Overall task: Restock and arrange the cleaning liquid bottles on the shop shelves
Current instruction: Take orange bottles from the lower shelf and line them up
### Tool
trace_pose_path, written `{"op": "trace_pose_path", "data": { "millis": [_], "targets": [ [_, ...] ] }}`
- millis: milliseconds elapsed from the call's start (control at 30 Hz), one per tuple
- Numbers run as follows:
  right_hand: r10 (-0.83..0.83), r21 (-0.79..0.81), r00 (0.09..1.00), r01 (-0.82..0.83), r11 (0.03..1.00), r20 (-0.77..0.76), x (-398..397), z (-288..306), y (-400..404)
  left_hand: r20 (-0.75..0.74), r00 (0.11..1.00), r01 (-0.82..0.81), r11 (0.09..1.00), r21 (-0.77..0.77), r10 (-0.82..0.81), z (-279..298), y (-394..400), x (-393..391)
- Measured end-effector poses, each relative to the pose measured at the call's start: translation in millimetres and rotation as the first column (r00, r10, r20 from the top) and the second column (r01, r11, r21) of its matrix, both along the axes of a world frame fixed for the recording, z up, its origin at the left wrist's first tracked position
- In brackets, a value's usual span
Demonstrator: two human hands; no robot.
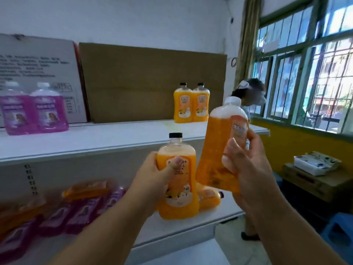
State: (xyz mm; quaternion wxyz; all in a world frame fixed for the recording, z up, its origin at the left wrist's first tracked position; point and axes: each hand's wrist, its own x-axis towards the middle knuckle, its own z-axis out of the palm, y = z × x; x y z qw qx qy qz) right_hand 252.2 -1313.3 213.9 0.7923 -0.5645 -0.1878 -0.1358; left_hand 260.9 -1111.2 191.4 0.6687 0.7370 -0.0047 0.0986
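Left hand point(152, 175): an orange bottle with a black cap point(176, 180) is gripped around its body, held upright in front of the lower shelf point(183, 228).
Right hand point(246, 163): a white-capped orange bottle point(219, 142) is clasped — tilted, cap toward 1 o'clock, raised beside the upper shelf point(95, 142).
Upper shelf: two orange bottles point(191, 106) are stood touching at 12 o'clock; two purple bottles point(34, 111) are stood at 10 o'clock.
Lower shelf: purple bottles point(57, 217) are laid flat at 8 o'clock — one orange bottle lying down point(209, 199) is seen behind the held ones.
Backing: a cardboard sheet point(149, 73) is leaned against the wall.
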Motion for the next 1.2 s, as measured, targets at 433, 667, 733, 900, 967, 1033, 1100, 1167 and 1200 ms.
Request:
{"op": "trace_pose_path", "data": {
  "millis": [433, 667, 733, 900, 967, 1033, 1100, 1167, 1200],
  "targets": [
    [-0.115, -0.086, 0.965, 0.139, 0.987, 0.234, 115.3, 94.4, -131.5, 0.204, 0.978, 0.01, 0.99, 0.142, -0.039, 109.5, -134.9, 132.4],
    [-0.112, -0.187, 0.959, 0.164, 0.968, 0.26, 184.2, 104.4, -153.3, 0.217, 0.976, -0.058, 0.981, 0.188, 0.017, 137.2, -158.4, 220.9],
    [-0.13, -0.172, 0.963, 0.173, 0.97, 0.234, 201.4, 102.5, -158.9, 0.234, 0.972, -0.077, 0.975, 0.208, 0.027, 143.2, -165.2, 247.3],
    [-0.143, -0.198, 0.972, 0.179, 0.964, 0.185, 242.2, 102.5, -176.6, 0.32, 0.947, -0.121, 0.937, 0.327, 0.011, 150.4, -181.8, 307.9],
    [-0.148, -0.215, 0.973, 0.185, 0.959, 0.178, 257.8, 99.4, -181.6, 0.32, 0.947, -0.136, 0.909, 0.393, 0.003, 145.2, -187.0, 326.4],
    [-0.154, -0.244, 0.971, 0.196, 0.95, 0.18, 272.9, 96.0, -185.7, 0.313, 0.949, -0.176, 0.865, 0.471, 0.023, 140.8, -187.8, 337.7],
    [-0.144, -0.276, 0.971, 0.194, 0.941, 0.191, 287.3, 94.2, -191.1, 0.387, 0.921, -0.258, 0.794, 0.55, 0.031, 140.7, -184.1, 343.4],
    [-0.129, -0.291, 0.972, 0.183, 0.939, 0.195, 302.1, 92.6, -197.8, 0.488, 0.873, -0.355, 0.672, 0.65, -0.012, 141.6, -178.2, 345.6],
    [-0.121, -0.298, 0.973, 0.176, 0.938, 0.194, 308.4, 91.8, -200.9, 0.515, 0.857, -0.401, 0.589, 0.702, -0.03, 140.5, -176.1, 345.1]
  ]
}}
